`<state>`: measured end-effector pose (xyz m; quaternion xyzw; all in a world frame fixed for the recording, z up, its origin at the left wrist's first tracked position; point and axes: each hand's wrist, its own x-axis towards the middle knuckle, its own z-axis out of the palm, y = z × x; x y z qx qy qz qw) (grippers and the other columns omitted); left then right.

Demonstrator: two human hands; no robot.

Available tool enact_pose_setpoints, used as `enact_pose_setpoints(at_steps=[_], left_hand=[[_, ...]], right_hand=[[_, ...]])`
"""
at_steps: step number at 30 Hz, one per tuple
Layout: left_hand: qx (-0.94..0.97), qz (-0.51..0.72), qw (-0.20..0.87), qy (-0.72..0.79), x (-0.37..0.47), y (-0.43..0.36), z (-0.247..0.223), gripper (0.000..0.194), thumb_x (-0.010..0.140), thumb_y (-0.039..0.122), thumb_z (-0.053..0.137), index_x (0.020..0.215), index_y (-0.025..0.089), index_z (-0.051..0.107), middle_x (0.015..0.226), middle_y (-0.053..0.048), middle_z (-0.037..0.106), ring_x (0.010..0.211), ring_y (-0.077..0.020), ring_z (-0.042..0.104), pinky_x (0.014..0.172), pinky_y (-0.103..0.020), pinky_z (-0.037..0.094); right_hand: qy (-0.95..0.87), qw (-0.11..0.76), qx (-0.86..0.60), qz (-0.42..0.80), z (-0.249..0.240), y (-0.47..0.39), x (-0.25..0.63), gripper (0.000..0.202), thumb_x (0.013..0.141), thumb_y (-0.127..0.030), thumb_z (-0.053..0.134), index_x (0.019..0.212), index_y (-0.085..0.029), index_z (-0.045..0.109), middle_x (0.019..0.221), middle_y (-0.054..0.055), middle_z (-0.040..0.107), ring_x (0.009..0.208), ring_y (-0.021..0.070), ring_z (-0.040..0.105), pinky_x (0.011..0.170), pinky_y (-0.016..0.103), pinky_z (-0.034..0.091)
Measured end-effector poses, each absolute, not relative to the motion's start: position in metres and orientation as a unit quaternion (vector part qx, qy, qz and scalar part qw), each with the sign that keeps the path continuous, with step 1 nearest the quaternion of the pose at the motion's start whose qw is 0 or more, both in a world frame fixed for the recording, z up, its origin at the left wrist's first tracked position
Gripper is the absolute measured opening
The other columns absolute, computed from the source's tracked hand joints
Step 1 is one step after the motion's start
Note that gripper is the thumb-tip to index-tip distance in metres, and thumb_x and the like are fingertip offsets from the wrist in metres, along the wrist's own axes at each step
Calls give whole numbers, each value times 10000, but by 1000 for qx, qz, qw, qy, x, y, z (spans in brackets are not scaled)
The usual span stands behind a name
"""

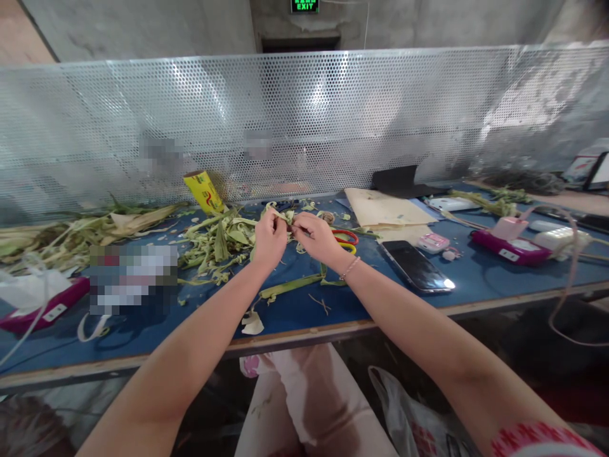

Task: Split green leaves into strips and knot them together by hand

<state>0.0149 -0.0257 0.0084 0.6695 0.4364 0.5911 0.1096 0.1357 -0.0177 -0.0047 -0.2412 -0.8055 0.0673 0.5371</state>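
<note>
The left hand and right hand meet tip to tip at the centre of the frame. The left has finger and thumb pinched on a pale leafy piece; the right's fingertips come in close against it, but whether they grip it too I cannot tell. A fingertip hold probably suits something so thin and limp.

Just left of the hands, a heap of wilted greens lies on the blue desk, likely kept there for short reach. Scissors with red and yellow handles sit by the right wrist, perhaps to stay handy. The phone, right of centre, lies flat and apart from the heap, presumably to keep it out of the scraps. A yellow tube stands tilted behind the heap.

The fingers cover most of the piece, and the right hand hides the scissors' blades. At the left of the frame an item is masked by blurring. The purple power strip there is cut off by the edge, and the plastic bag at lower right is too dark to read into.
</note>
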Motion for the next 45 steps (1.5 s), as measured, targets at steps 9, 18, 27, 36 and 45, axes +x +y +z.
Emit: enact_pose_setpoints(at_steps=[9, 18, 27, 36, 45], left_hand=[[718, 533, 157, 420, -3, -12, 13, 287, 782, 209, 445, 518, 186, 334, 496, 38, 320, 512, -102, 309, 527, -253, 242], [768, 474, 193, 386, -7, -13, 16, 259, 792, 257, 478, 559, 184, 391, 509, 44, 347, 516, -101, 309, 544, -246, 247], [744, 516, 194, 378, -2, -12, 12, 262, 795, 336, 486, 589, 182, 436, 544, 33, 427, 547, -97, 390, 567, -241, 320], [602, 541, 452, 375, 13, -17, 6, 289, 629, 396, 669, 599, 135, 551, 483, 27, 489, 413, -51, 408, 441, -207, 317], [608, 549, 474, 323, 5, -16, 15, 247, 610, 311, 679, 554, 142, 509, 392, 59, 401, 366, -33, 343, 395, -195, 229]], right_hand=[[-769, 563, -299, 51, -1, -12, 158, 87, 798, -271, 482, 815, -189, 458, 820, 43, 492, 742, 135, 476, 637, 266, 416], [-838, 469, -279, 0, -3, -10, 156, 99, 824, -247, 483, 747, -185, 495, 731, 25, 533, 705, 134, 493, 667, 268, 403], [-816, 489, -305, -43, -8, -7, 152, 152, 837, -244, 452, 705, -179, 488, 683, 23, 532, 657, 130, 485, 649, 255, 380], [-800, 494, -338, -45, -7, -8, 151, 192, 832, -177, 403, 672, -171, 509, 658, 32, 544, 655, 131, 495, 649, 247, 367], [-809, 491, -324, 8, 0, -11, 151, 153, 807, -160, 415, 707, -166, 531, 652, 17, 550, 611, 111, 478, 620, 222, 356]])
